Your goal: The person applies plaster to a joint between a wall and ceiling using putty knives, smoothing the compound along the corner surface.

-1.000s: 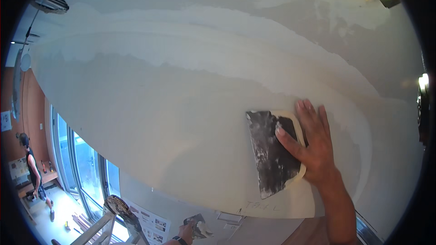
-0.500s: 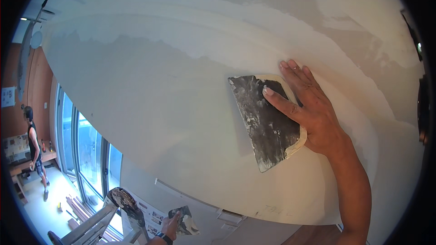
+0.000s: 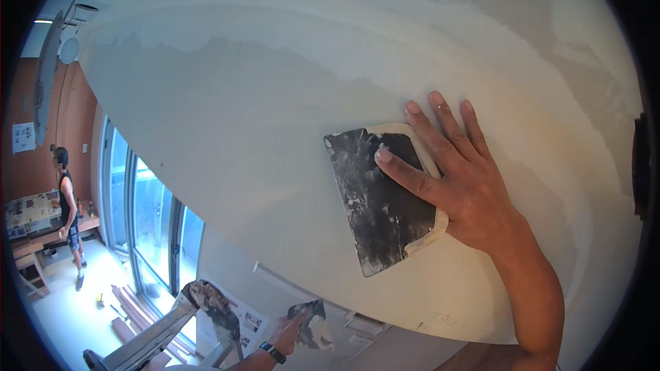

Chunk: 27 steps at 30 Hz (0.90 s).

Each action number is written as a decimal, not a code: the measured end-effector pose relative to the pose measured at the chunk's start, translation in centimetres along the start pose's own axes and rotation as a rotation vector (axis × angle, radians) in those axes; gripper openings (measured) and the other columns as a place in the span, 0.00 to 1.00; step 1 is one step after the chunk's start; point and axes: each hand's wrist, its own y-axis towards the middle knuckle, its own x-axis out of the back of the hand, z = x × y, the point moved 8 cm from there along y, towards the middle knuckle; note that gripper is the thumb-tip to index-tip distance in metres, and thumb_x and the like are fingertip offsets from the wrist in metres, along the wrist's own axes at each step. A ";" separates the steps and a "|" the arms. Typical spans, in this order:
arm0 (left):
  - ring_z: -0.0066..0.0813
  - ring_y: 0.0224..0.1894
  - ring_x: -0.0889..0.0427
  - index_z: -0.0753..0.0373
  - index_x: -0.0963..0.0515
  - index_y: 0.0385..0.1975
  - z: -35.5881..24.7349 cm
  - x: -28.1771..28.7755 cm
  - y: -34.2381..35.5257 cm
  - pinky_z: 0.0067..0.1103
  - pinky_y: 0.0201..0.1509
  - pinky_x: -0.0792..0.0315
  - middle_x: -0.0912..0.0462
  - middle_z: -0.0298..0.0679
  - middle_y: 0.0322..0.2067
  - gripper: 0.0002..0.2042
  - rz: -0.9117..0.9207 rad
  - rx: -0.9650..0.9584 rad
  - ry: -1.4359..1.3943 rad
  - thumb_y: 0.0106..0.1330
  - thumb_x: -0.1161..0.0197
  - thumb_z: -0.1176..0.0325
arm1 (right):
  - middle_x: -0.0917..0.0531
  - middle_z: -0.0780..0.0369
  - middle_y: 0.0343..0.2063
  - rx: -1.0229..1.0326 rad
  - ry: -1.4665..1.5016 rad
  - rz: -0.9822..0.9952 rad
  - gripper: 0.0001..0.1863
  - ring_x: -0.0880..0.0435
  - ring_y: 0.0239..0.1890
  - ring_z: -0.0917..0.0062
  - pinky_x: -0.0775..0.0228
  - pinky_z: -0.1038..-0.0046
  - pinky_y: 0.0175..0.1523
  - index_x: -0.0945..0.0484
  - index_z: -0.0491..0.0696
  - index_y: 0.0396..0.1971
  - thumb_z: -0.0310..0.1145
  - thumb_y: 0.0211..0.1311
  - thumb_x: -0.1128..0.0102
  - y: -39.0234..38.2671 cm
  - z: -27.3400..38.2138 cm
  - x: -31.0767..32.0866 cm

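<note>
Pressing a wide dark trowel blade flat against the ceiling, right hand spread over its back. Fingers apart: index lies across the blade, the other three fan past its upper edge onto the ceiling, thumb side hidden under the blade's lower right corner. Looks like a spread grip to load the blade evenly, so it sits flush instead of digging an edge in.

Blade is caked with dried grey compound; a pale cream rim shows along its top and right edges. Around the blade, the ceiling is fresh smooth skim; above it runs a lighter, rougher band of filler in a long arc.

Well below the blade, left hand, wristwatch on the wrist, fingers closed on a small smeared tool carrying a lump of pale compound, probably the reload supply kept within reach. Can't tell its exact kind. Just left of that, a ladder top, also crusted with compound.

Far left of the blade: tall windows, and a second person standing at a bench covered with papers. Timber lengths lie on the floor under the windows.
</note>
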 end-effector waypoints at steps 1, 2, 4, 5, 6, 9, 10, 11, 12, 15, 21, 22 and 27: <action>0.26 0.38 0.18 0.66 0.17 0.48 -0.2 -0.1 -0.2 0.25 0.43 0.25 0.15 0.35 0.39 0.22 0.012 -0.008 -0.003 0.70 0.33 0.51 | 0.37 0.50 0.75 -0.001 0.038 0.014 0.37 0.43 0.78 0.50 0.59 0.42 0.79 0.25 0.72 0.67 0.26 0.57 0.39 -0.1 0.7 -0.2; 0.26 0.39 0.21 0.65 0.18 0.50 -0.4 -0.1 -0.5 0.26 0.44 0.27 0.16 0.35 0.39 0.23 0.010 -0.004 0.009 0.70 0.34 0.49 | 0.38 0.50 0.75 0.005 0.073 0.026 0.37 0.43 0.78 0.50 0.59 0.41 0.79 0.25 0.72 0.67 0.24 0.58 0.41 -0.1 1.6 -0.6; 0.23 0.40 0.21 0.66 0.18 0.50 -0.4 -0.7 -1.7 0.24 0.45 0.27 0.17 0.33 0.39 0.24 0.038 0.000 -0.025 0.69 0.33 0.48 | 0.37 0.51 0.75 0.000 0.095 0.054 0.35 0.43 0.78 0.50 0.59 0.41 0.79 0.24 0.72 0.66 0.23 0.60 0.44 -1.0 3.1 -1.2; 0.22 0.40 0.21 0.66 0.18 0.50 -0.3 -1.1 -2.4 0.24 0.45 0.27 0.17 0.32 0.39 0.25 0.047 0.020 -0.016 0.69 0.32 0.47 | 0.37 0.51 0.75 -0.005 0.117 0.060 0.35 0.42 0.78 0.50 0.60 0.41 0.79 0.24 0.72 0.66 0.22 0.62 0.45 -1.6 3.9 -1.5; 0.22 0.40 0.21 0.66 0.18 0.50 0.0 -1.4 -3.3 0.24 0.45 0.27 0.16 0.32 0.39 0.25 0.057 0.015 -0.014 0.69 0.32 0.47 | 0.37 0.51 0.75 -0.051 0.121 0.045 0.35 0.42 0.78 0.51 0.60 0.41 0.79 0.24 0.72 0.66 0.22 0.62 0.45 -2.5 4.6 -1.6; 0.21 0.37 0.20 0.66 0.16 0.46 0.9 -1.6 -4.2 0.23 0.43 0.25 0.16 0.32 0.38 0.24 0.024 0.018 0.036 0.68 0.31 0.47 | 0.36 0.52 0.75 -0.218 0.159 0.033 0.35 0.42 0.78 0.53 0.61 0.40 0.78 0.24 0.72 0.66 0.20 0.64 0.46 -4.7 6.5 -2.2; 0.20 0.35 0.21 0.65 0.16 0.42 0.8 -2.1 -4.2 0.23 0.41 0.26 0.17 0.32 0.35 0.23 0.053 -0.081 0.059 0.68 0.31 0.46 | 0.36 0.52 0.75 -0.274 0.163 0.050 0.35 0.42 0.78 0.54 0.61 0.39 0.78 0.24 0.72 0.66 0.20 0.65 0.47 -5.6 6.9 -2.4; 0.27 0.34 0.21 0.64 0.17 0.44 0.5 -1.9 -4.2 0.26 0.41 0.26 0.17 0.37 0.34 0.20 0.052 -0.181 0.185 0.68 0.33 0.51 | 0.36 0.53 0.75 -0.317 0.172 0.040 0.34 0.42 0.78 0.54 0.61 0.39 0.78 0.24 0.73 0.66 0.21 0.65 0.46 -6.1 7.6 -2.6; 0.34 0.33 0.22 0.63 0.18 0.46 0.2 -1.9 -4.2 0.29 0.40 0.26 0.17 0.42 0.33 0.17 0.037 -0.281 0.311 0.67 0.34 0.56 | 0.35 0.54 0.75 -0.348 0.157 0.062 0.33 0.41 0.78 0.55 0.61 0.39 0.78 0.24 0.73 0.66 0.22 0.66 0.46 -6.3 8.3 -2.9; 0.39 0.33 0.21 0.63 0.20 0.51 0.4 -1.7 -4.1 0.31 0.41 0.25 0.17 0.44 0.34 0.16 0.007 -0.382 0.558 0.68 0.34 0.62 | 0.34 0.58 0.74 -0.399 0.091 0.019 0.31 0.40 0.78 0.56 0.59 0.41 0.78 0.24 0.74 0.66 0.31 0.65 0.40 -6.1 10.4 -4.5; 0.19 0.37 0.19 0.65 0.18 0.44 -1.9 0.0 -8.9 0.21 0.38 0.24 0.16 0.33 0.36 0.22 -0.186 -0.146 0.081 0.69 0.31 0.48 | 0.31 0.60 0.72 -0.336 -0.014 0.059 0.29 0.37 0.76 0.58 0.53 0.42 0.77 0.23 0.72 0.64 0.40 0.61 0.35 -6.9 9.4 -5.0; 0.20 0.36 0.18 0.66 0.18 0.44 -3.4 0.5 -9.8 0.21 0.38 0.23 0.16 0.34 0.36 0.22 -0.218 -0.178 0.116 0.69 0.31 0.49 | 0.30 0.60 0.71 -0.328 -0.009 0.061 0.28 0.36 0.75 0.58 0.53 0.42 0.77 0.23 0.71 0.64 0.40 0.61 0.35 -7.1 9.3 -5.1; 0.18 0.34 0.25 0.65 0.17 0.41 -9.5 2.4 -9.6 0.20 0.39 0.28 0.20 0.31 0.32 0.27 -0.206 -0.492 0.352 0.67 0.31 0.42 | 0.28 0.60 0.69 -0.304 0.030 0.046 0.26 0.34 0.74 0.58 0.52 0.41 0.77 0.22 0.66 0.61 0.41 0.61 0.36 -8.8 10.1 -5.4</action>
